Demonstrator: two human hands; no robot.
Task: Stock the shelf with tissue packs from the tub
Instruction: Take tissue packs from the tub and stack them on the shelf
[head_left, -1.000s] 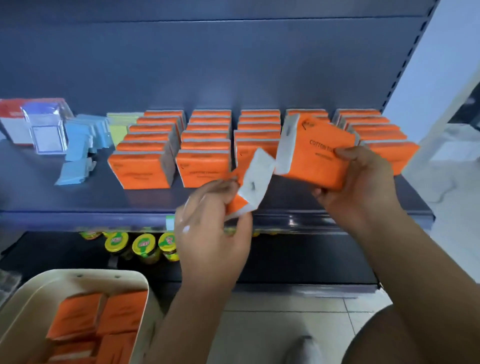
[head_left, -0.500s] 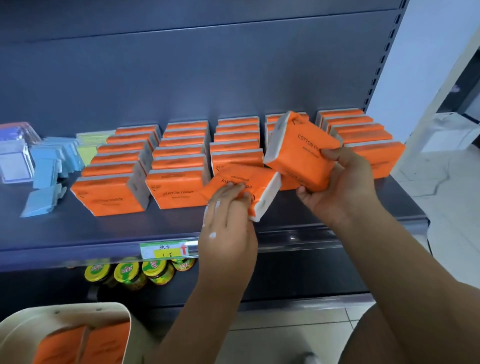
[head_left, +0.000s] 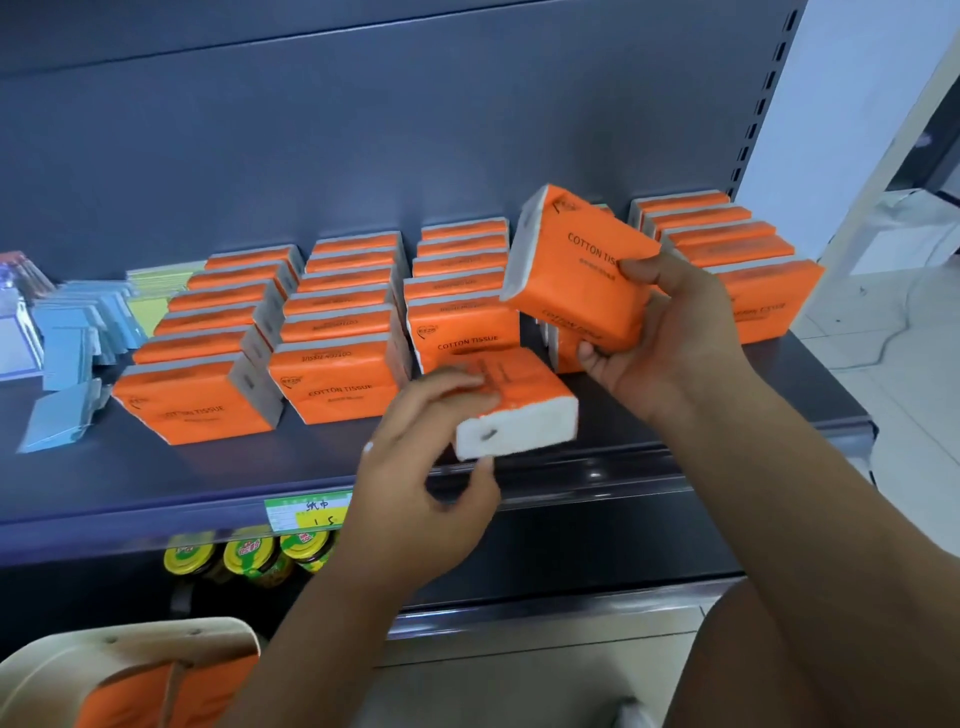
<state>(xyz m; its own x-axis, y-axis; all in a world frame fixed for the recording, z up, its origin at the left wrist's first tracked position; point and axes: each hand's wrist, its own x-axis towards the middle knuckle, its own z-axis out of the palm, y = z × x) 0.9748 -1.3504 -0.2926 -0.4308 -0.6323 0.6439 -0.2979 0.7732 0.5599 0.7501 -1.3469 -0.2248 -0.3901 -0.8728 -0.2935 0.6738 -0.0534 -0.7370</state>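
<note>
My left hand (head_left: 421, 483) grips an orange tissue pack (head_left: 524, 410) lying flat, white end toward me, just in front of the third row on the dark shelf (head_left: 208, 467). Tilted above the fourth row is a second orange pack (head_left: 576, 270), which my right hand (head_left: 670, 338) holds with thumb on top. Several rows of orange packs (head_left: 337, 332) stand upright on the shelf. The beige tub (head_left: 130, 654) at the bottom left holds more orange packs (head_left: 130, 696).
Blue and yellow-green packets (head_left: 83, 322) sit at the shelf's left end. A price tag (head_left: 306, 512) is on the shelf's front rail. Jars with yellow-green lids (head_left: 249, 558) stand on the lower shelf. White floor and wall lie to the right.
My left hand has turned its pack flat and carried it forward and down toward the third row. My right hand keeps its pack tilted over the fourth row.
</note>
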